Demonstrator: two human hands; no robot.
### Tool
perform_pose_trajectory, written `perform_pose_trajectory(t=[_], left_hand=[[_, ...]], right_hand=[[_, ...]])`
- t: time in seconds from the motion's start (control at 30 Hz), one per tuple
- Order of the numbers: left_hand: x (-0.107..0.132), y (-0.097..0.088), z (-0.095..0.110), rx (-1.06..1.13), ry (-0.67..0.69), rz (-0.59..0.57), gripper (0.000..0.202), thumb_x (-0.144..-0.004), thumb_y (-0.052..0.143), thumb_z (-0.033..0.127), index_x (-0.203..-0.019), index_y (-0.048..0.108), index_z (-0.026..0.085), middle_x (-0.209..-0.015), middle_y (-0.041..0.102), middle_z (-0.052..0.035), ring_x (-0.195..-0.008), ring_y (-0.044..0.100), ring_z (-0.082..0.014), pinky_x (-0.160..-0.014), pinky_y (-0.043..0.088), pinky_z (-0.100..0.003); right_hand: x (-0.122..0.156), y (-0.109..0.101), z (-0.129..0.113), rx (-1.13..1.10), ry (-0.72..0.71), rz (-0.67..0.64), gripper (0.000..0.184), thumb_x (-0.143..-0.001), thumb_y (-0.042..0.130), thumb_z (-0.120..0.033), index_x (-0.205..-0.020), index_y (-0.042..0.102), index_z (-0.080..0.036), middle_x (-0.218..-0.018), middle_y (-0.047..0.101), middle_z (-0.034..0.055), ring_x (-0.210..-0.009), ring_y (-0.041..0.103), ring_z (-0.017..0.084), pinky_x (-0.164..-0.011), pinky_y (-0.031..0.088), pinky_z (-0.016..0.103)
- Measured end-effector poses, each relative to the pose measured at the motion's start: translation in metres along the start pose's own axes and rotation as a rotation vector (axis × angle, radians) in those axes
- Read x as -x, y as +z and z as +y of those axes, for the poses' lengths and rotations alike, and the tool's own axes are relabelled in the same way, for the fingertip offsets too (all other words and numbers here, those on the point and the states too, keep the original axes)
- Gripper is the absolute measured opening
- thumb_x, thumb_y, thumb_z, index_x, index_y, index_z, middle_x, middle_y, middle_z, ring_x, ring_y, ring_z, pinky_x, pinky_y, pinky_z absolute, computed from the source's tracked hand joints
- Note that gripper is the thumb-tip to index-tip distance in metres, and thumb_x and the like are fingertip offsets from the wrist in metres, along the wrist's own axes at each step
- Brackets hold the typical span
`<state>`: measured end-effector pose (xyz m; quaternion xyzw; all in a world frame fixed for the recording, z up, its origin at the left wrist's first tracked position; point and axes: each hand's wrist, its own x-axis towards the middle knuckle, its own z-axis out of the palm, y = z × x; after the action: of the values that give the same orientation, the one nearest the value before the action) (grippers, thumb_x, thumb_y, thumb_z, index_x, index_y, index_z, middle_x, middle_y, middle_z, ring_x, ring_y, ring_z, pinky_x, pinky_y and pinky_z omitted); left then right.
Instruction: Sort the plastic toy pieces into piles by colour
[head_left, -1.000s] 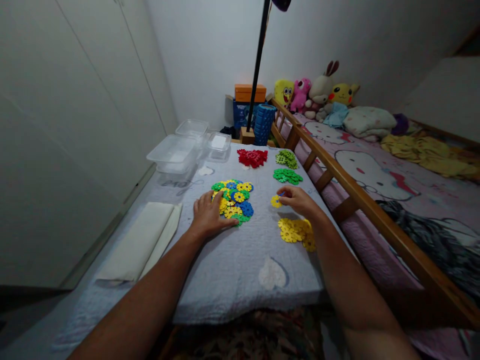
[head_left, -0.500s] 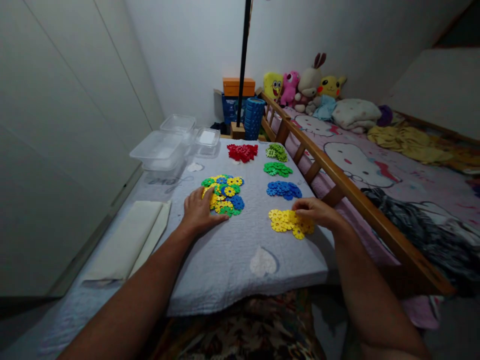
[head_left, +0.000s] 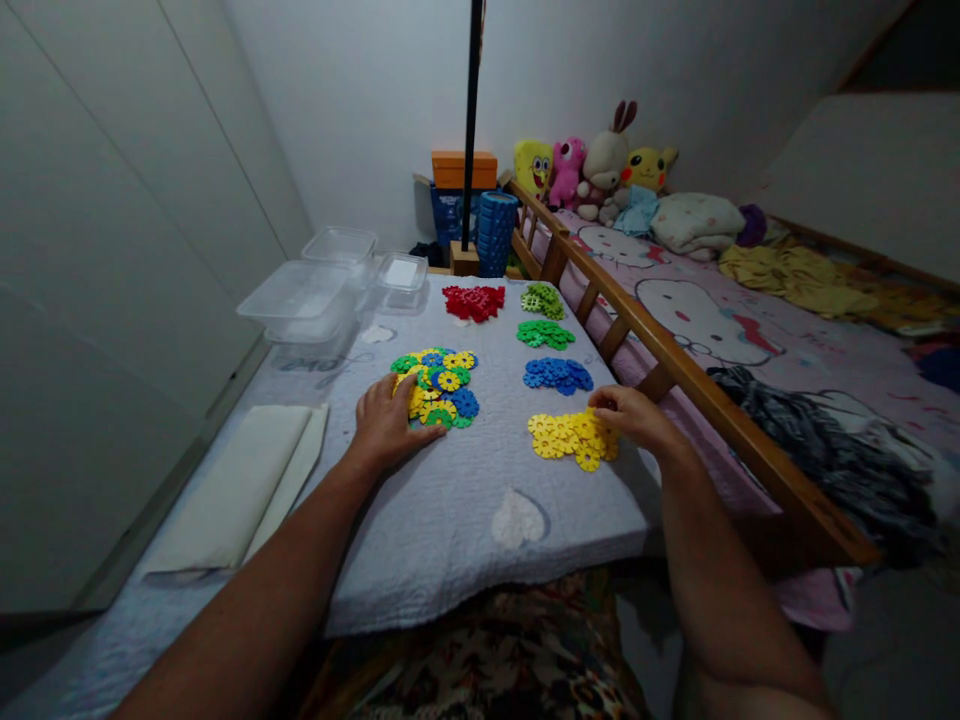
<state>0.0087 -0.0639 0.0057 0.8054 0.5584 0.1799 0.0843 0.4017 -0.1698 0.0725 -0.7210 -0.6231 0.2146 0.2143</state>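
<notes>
My left hand [head_left: 390, 420] lies with thumb and fingers spread around the near left side of a mixed pile of snowflake discs [head_left: 448, 380] in yellow, green and blue. Its fingertips touch the discs. Over the far right edge of a yellow disc pile [head_left: 559, 437] is my right hand [head_left: 634, 415], thumb and fingers pinched together. Whether a disc is between them is hidden. Beyond the yellow pile lie a blue disc pile [head_left: 559, 375], a green disc pile [head_left: 545, 334] and a light green pile [head_left: 541, 300]. A red pile [head_left: 474, 302] sits at the far middle.
Clear plastic containers [head_left: 292, 295] and a smaller lidded box [head_left: 403, 272] stand at the back left. A folded cream cloth or sheet [head_left: 232, 485] lies left. The wooden bed rail [head_left: 637, 325] borders the table's right side. A black pole [head_left: 470, 130] rises behind.
The view has shifted slightly, so everything sits a little further left. My right hand has drawn back slightly from the yellow pile toward its far right edge. My left hand stays at the mixed pile.
</notes>
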Motion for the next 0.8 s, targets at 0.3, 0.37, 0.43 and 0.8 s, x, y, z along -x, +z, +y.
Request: perform_pose_trajectory(t=[0.3,0.37,0.43,0.8], left_hand=[[-0.002,0.003,-0.004,0.076,0.043,0.013,0.091,-0.072,0.073,0.058,-0.149,0.042,0.019,-0.15,0.044,-0.0183,-0.138,0.044,-0.0379,-0.116,0.037,-0.051],[-0.002,0.002,-0.004,0.103,0.05,0.013,0.091,-0.072,0.074,0.056,-0.148,0.042,0.018,-0.15,0.043,-0.0187,-0.139,0.043,-0.0377,-0.117,0.036,-0.051],[-0.003,0.002,-0.005,0.129,0.059,0.019,0.09,-0.072,0.075,0.055,-0.147,0.043,0.018,-0.151,0.043,-0.0182,-0.141,0.042,-0.0375,-0.119,0.035,-0.05],[-0.002,-0.001,-0.001,0.108,0.01,0.018,0.087,-0.073,0.074,0.055,-0.148,0.044,0.021,-0.153,0.043,-0.0176,-0.141,0.042,-0.0384,-0.117,0.034,-0.054]], right_hand=[[-0.034,0.066,-0.094,0.098,-0.26,-0.08,0.012,-0.086,0.062,-0.014,-0.092,0.073,-0.016,-0.095,0.072,0.0071,-0.088,0.063,0.019,-0.083,0.045,0.029],[-0.044,0.089,-0.111,0.134,-0.319,-0.109,0.015,-0.088,0.061,-0.014,-0.097,0.073,-0.016,-0.101,0.072,0.0085,-0.096,0.063,0.02,-0.089,0.045,0.03],[-0.052,0.111,-0.122,0.153,-0.348,-0.081,0.021,-0.089,0.062,-0.014,-0.106,0.073,-0.017,-0.111,0.071,0.0102,-0.105,0.061,0.021,-0.097,0.043,0.032],[-0.058,0.149,-0.121,0.129,-0.269,0.046,0.032,-0.088,0.068,-0.018,-0.12,0.067,-0.017,-0.119,0.067,0.0117,-0.113,0.058,0.023,-0.102,0.041,0.033]])
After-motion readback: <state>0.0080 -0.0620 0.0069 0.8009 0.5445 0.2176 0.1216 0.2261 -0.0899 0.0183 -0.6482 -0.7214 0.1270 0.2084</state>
